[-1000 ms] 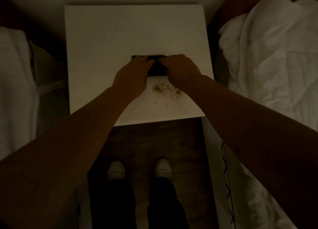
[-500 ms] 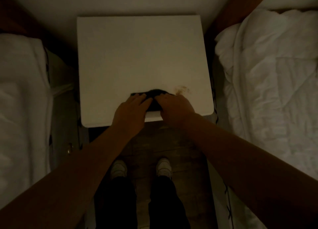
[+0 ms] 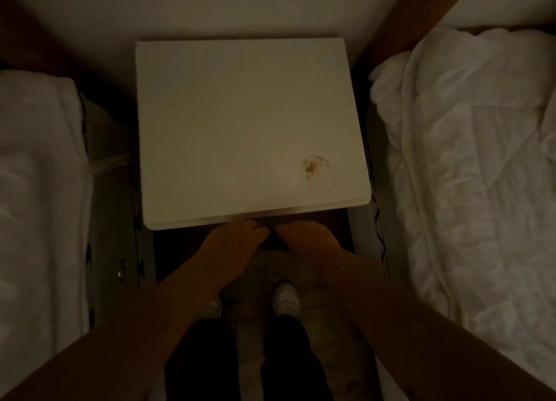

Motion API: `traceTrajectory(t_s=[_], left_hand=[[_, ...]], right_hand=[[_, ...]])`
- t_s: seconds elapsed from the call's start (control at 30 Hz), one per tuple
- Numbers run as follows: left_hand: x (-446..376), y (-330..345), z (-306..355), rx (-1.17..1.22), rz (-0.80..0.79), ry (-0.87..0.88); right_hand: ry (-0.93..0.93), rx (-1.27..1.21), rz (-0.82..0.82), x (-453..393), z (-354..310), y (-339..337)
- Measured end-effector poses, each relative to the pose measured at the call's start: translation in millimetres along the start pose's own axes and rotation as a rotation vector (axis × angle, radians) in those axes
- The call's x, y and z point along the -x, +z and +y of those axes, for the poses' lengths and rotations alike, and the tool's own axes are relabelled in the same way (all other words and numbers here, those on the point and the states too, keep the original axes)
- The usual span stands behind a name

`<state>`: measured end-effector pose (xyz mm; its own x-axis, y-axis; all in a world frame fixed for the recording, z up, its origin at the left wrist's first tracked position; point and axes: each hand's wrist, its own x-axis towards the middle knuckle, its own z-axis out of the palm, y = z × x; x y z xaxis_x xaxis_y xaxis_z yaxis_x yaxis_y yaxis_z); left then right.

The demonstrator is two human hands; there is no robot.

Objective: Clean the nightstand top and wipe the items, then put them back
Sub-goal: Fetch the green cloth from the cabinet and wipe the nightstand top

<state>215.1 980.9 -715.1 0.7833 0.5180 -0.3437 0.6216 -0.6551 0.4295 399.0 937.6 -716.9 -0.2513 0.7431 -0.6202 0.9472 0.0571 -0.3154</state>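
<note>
Dim room, head view looking straight down. White bedding (image 3: 39, 190) is lying along the far-left edge, with a dark gap beside it.

Left hand (image 3: 233, 241) is sitting just off the near edge of the nightstand top (image 3: 240, 123), fingers curled inward toward the right hand. Too dark to tell if it's actually gripping anything.

A dark cloth (image 3: 272, 244) is showing as a small patch between the two hands, below the nightstand's near edge and off the surface. Outline is unclear.

Right hand (image 3: 310, 242) is mirroring the left, fingers bent and touching or closing on the cloth. Contact looks likely, but grip can't be confirmed.

The white nightstand top is sitting centre frame, bare apart from a brown smear with crumbs (image 3: 313, 165) near its near-right corner.

White shoes (image 3: 285, 301) and dark trousers are showing below the hands, standing on a wood floor.

A rumpled white duvet (image 3: 469, 175) is filling the right side, with a thin dark cable (image 3: 377, 229) running between it and the nightstand.
</note>
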Motion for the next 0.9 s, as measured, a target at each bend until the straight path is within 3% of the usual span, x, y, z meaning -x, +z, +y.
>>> traceTrajectory(t_s=[0.1,0.2,0.3,0.43,0.57,0.7,0.9], left_hand=[[-2.5,0.4,0.9,0.159,0.060,-0.033],[-19.1,-16.9,1.6,0.272,0.218,0.021],[-51.9,-41.1,5.2,0.203,0.346,0.057],[-119.2,-67.8,3.6,0.142,0.369,0.061],[-173.6,-72.4,-2.5,0.068,0.311,0.054],[-187.8,-57.2,-2.3,0.021,0.245,0.006],[-175.4,-40.6,-1.5,0.105,0.302,0.006]], right_hand=[[0.035,-0.104,0.054,10.2,5.2,1.2],[0.055,-0.147,0.201,18.2,19.0,-18.8],[0.082,-0.123,0.398,14.7,38.8,-49.0],[0.166,-0.077,0.540,-12.7,79.2,-86.5],[0.247,-0.014,0.557,-38.7,115.5,-105.0],[0.199,-0.042,0.452,-47.9,129.8,-106.5],[0.188,-0.028,0.430,-41.6,122.4,-97.3]])
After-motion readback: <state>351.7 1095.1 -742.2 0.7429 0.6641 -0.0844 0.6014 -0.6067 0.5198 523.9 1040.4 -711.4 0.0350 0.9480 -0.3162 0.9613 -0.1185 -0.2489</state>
